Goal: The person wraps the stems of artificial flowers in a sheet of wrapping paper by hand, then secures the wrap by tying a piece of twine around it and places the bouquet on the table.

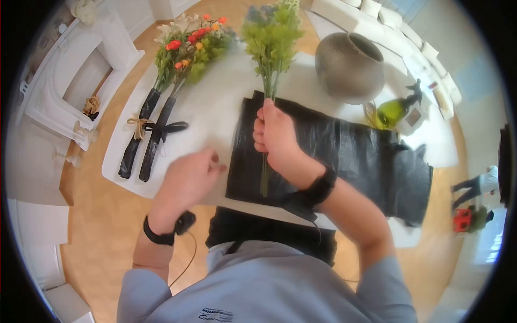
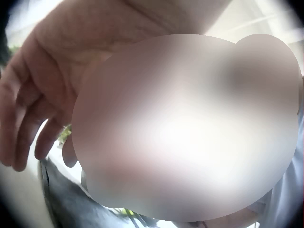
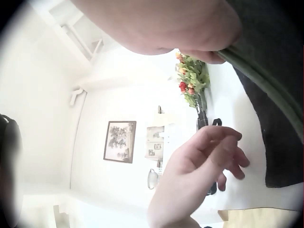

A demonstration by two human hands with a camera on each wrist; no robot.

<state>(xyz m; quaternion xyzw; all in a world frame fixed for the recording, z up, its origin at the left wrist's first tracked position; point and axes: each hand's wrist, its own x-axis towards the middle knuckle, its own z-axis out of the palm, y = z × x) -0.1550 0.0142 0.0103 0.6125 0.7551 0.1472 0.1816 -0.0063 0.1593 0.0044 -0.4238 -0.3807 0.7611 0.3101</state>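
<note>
My right hand (image 1: 277, 132) grips the stems of a bunch of leafy green sprigs (image 1: 272, 40) with blue and white flowers at the top. Its bare stem ends (image 1: 264, 177) stick out below the fist, over black wrapping sheets (image 1: 350, 145) spread on the white table (image 1: 210, 121). In the right wrist view the green stems (image 3: 266, 88) run down from the fist. To the left, my left hand (image 1: 191, 175) hovers near the table's front edge, fingers loosely bent with nothing in them. The left wrist view shows its fingers (image 2: 28, 118) hanging apart; a large blur hides much there.
Two black-wrapped bouquets (image 1: 142, 132) with red, orange and white flowers lie at the left, tied with a tan and a black bow. A large grey-brown vase (image 1: 347, 67) stands at the back right. Beside it is a green glass bottle (image 1: 391, 113). Farther right, another person (image 1: 479, 185) stands.
</note>
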